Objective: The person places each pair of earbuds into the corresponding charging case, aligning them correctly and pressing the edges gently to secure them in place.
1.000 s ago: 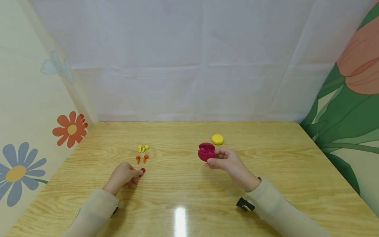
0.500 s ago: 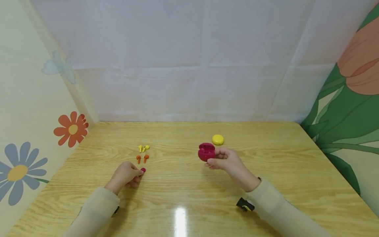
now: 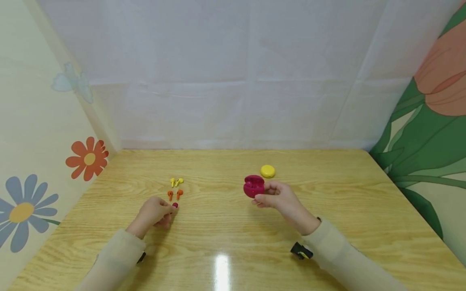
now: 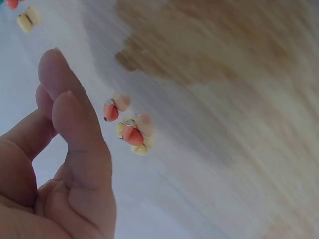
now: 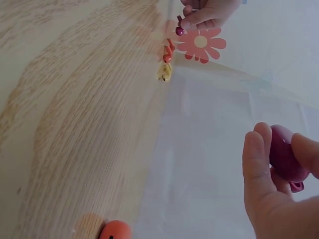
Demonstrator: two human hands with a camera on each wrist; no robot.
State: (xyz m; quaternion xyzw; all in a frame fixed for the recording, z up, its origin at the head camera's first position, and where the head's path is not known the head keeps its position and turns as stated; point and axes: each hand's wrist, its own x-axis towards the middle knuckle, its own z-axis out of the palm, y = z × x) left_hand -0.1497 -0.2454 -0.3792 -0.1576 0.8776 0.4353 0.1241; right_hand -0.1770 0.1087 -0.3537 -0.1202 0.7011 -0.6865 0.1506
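In the head view, my left hand pinches a magenta earbud between thumb and fingers at the left of the table. The same earbud shows at the top of the right wrist view, its stem partly covered by fingers. My right hand holds a magenta earbud case by its right side, lid raised, above the middle of the table. Just beyond the left hand lie two orange earbuds, with two yellow earbuds behind them.
A round yellow case sits on the wooden table behind the right hand. At the bottom of the right wrist view is a rounded orange object, partly cut off. A white cloth hangs along the back edge.
My left hand has risen slightly, with the pinched magenta earbud moving a little up and away. The right hand and the open case have stayed in place.
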